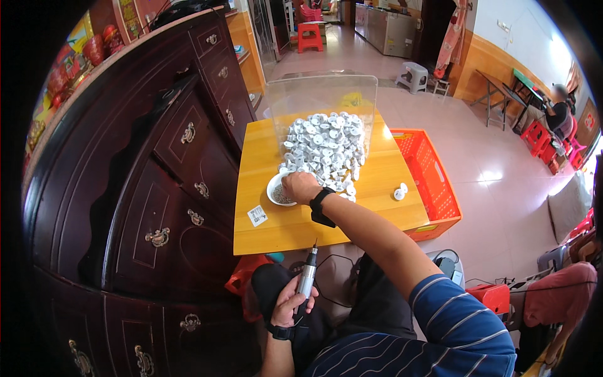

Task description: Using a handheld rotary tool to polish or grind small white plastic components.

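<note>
My left hand (286,306) is wrapped round a silver and black electric screwdriver (308,279), its bit pointing up and away, just off the near edge of the yellow wooden table (301,232). Over a small white bowl (270,190) reaches my right hand (302,187), fingers curled down into it; whatever they pinch is hidden. Small metal pieces that look like screws (281,195) fill the bowl. Behind it lies a heap of round white plastic parts (326,144), spread against a clear plastic panel (320,94). A pair of white parts (400,191) lies apart on the right.
A printed white card (257,215) lies on the table's left. An orange crate (440,207) stands against the table's right side. Dark wooden drawers (182,207) line the left. Stools (412,76) stand farther off, and other people (556,113) sit at the right.
</note>
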